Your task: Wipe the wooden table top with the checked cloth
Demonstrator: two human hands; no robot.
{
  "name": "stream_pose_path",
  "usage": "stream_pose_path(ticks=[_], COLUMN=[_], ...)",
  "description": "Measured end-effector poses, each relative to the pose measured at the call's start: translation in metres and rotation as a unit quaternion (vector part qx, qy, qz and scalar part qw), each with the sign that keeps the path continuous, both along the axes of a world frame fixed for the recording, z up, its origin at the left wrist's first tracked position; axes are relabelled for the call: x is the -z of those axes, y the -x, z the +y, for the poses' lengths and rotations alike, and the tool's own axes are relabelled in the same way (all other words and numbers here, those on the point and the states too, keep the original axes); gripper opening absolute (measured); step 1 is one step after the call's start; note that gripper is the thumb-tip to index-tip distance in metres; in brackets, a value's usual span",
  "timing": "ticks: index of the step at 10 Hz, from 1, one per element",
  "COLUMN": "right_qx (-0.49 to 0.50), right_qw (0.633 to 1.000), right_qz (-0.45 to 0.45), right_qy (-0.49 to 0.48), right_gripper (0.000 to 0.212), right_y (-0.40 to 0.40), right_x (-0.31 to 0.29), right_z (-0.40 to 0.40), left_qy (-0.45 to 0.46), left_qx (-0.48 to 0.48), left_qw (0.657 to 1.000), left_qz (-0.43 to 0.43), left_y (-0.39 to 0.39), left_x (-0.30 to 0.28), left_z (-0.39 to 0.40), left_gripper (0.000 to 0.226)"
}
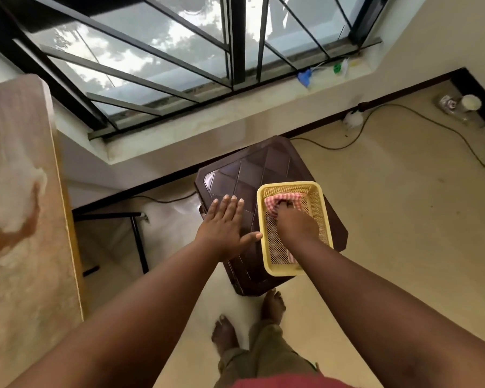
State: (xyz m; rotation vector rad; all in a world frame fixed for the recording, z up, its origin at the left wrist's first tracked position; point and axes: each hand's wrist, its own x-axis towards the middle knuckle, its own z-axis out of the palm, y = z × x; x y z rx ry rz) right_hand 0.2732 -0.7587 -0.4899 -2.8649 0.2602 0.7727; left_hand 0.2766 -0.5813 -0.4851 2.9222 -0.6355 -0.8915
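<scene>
Below the barred window (pixel 157 60), a dark brown table (pixel 252 169) with a diamond-grooved top stands before you. Your left hand (pixel 226 226) lies flat on it, fingers straight. Your right hand (pixel 296 224) reaches into the yellow basket (pixel 265 228) on the table, fingers curled round the crumpled red-and-white checked cloth (pixel 277 201).

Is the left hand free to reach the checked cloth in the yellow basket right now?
Probably yes. The left hand lies flat on the table top beside the yellow basket, which is open-topped. But the right hand already grips the checked cloth there, crowding it.
</scene>
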Motion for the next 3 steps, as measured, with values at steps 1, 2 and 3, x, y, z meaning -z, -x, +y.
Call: stream_pose_path(ticks=[1, 2, 3], right_qx=[0.006, -0.02, -0.055], right_qw=[0.999, 0.998, 0.995], right_qz=[0.018, 0.033, 0.056], right_qy=[-0.03, -0.054, -0.058], right_gripper=[0.04, 0.046, 0.065], right_y=[0.0, 0.003, 0.008], right_x=[0.008, 0.019, 0.029], right_z=[0.001, 0.0, -0.008], left_qy=[-0.004, 0.006, 0.017], left_qx=[0.003, 0.006, 0.002], left_qw=[1.0, 1.0, 1.0], left_qz=[0.002, 0.004, -0.002], left_y=[0.0, 0.0, -0.001], left_x=[0.005, 0.012, 0.012], left_z=[-0.009, -0.014, -0.019], left_gripper=[0.095, 0.095, 0.096])
